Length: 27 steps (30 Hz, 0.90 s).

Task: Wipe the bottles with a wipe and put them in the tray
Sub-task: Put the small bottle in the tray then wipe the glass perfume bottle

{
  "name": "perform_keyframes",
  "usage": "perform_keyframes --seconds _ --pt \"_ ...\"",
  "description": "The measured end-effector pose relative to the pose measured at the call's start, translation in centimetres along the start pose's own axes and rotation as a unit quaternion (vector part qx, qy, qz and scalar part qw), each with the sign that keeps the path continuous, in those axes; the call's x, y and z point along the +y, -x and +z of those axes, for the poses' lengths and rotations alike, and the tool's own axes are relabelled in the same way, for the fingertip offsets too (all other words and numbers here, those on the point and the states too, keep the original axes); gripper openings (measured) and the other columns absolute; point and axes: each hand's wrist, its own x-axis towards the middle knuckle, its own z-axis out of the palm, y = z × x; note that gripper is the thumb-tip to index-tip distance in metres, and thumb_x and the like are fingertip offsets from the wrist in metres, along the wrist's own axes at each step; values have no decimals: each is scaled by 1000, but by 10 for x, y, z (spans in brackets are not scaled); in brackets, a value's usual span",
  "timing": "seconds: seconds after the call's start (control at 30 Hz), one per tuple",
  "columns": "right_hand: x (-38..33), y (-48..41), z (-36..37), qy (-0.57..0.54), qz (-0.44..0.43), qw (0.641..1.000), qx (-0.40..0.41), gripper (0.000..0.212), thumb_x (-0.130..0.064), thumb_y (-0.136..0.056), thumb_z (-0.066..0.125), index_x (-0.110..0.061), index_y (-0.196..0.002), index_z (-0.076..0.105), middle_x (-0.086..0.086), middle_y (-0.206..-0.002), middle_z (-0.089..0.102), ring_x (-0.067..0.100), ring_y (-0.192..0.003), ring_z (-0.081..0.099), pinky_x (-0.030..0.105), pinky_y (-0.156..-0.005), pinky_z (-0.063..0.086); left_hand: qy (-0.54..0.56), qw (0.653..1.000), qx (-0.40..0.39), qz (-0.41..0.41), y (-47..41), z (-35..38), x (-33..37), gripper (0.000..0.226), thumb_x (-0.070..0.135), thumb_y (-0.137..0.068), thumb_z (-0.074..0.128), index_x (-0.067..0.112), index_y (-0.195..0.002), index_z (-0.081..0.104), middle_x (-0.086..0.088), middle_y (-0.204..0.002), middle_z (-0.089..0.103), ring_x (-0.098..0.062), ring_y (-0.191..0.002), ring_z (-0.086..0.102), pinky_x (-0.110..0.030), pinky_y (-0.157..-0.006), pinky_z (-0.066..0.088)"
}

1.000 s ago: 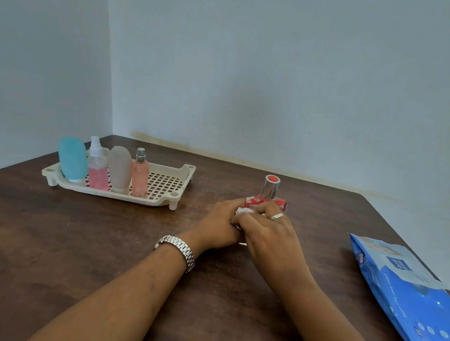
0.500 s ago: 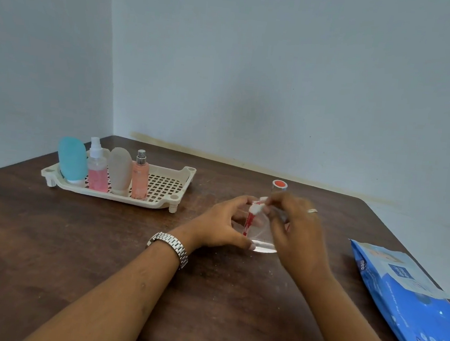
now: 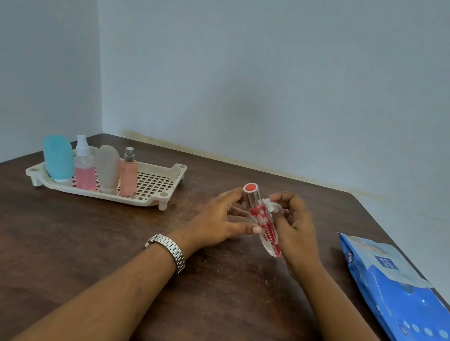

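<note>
A clear bottle [image 3: 264,224] with a red pattern and a red-topped silver cap is held tilted just above the table, cap pointing up and away. My left hand [image 3: 213,223] grips it from the left, thumb near the cap. My right hand [image 3: 298,238] is on its right side and pinches a small white wipe [image 3: 269,204] against the bottle's neck. The cream slotted tray [image 3: 175,175] stands at the back left with several bottles upright in its left half: a blue one [image 3: 57,158], a pink spray [image 3: 83,170], a frosted one [image 3: 107,169] and a peach one [image 3: 128,175].
A blue pack of wipes [image 3: 403,300] lies at the table's right edge. The brown table [image 3: 76,239] sits in a corner, with walls close behind and to the left. The tray's right half holds nothing.
The bottle stood on the table under both hands; now it is lifted and tilted. My right hand has shifted to its right side with the wipe up at the neck.
</note>
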Motion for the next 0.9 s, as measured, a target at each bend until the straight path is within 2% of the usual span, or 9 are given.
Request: perform_keyframes --seconds 0.07,0.13,0.23,0.3,0.47,0.57,0.7,0.8,0.9 --pt "0 1 1 -34 8 999 -9 16 -10 -93 51 -24 -96 57 0 -100 61 19 -96 61 34 -76 56 17 1000 3 4 0 2 -1 56 27 -78 77 44 -118 41 18 -118 49 1 -101 52 -6 -75 44" --pt "-1 2 3 -53 6 998 -18 15 -9 -92 53 -22 -96 58 1 -100 62 21 -96 61 34 -76 57 11 1000 10 14 0 0 -4 58 26 -76 79 38 -116 40 15 -116 56 -5 -104 58 -9 -78 49" --pt "-2 2 5 -48 -8 998 -27 16 -6 -91 53 -19 -97 60 0 -99 63 19 -95 61 35 -75 57 -24 998 21 46 0 -2 -9 62 26 -73 82 27 -120 42 6 -114 63 -8 -106 63 -20 -91 51" --pt "-4 3 6 -42 -19 999 -25 16 -6 -91 53 -19 -97 61 -2 -99 63 17 -94 61 32 -74 57 -38 997 28 61 0 -1 -8 55 26 -73 81 25 -118 51 6 -111 66 -5 -104 64 -20 -93 50" --pt "-7 5 11 -20 -50 998 12 22 -6 -93 50 -25 -99 61 -4 -100 63 13 -94 60 29 -75 56 -20 996 64 58 -2 -1 -12 50 27 -73 81 20 -118 58 3 -110 68 -5 -100 66 -20 -86 53" --pt "-7 6 12 11 -79 996 38 28 -6 -93 49 -31 -98 60 -5 -101 62 9 -94 58 22 -75 52 9 994 102 37 -3 -2 -14 46 32 -72 80 22 -113 63 2 -108 69 -9 -99 66 -28 -86 56" --pt "-4 4 13 81 -108 990 45 20 -8 -91 54 -24 -101 60 -7 -100 61 -1 -94 55 9 -74 45 145 982 115 -31 -2 -4 -14 43 37 -65 77 22 -103 65 -7 -108 70 -20 -99 69 -43 -80 59" --pt "-2 3 13 140 -138 979 47 20 -6 -86 61 -24 -95 62 -14 -93 57 -8 -92 52 4 -73 41 194 970 131 -66 -2 -4 -13 39 33 -68 74 17 -102 62 -12 -103 69 -22 -88 71 -37 -71 60" --pt "-2 0 8 142 -135 979 57 20 -5 -85 63 -25 -90 64 -15 -91 59 -11 -90 52 2 -72 40 235 956 157 -79 -1 -7 -9 36 34 -70 71 17 -100 61 -8 -97 70 -21 -81 71 -30 -62 59"
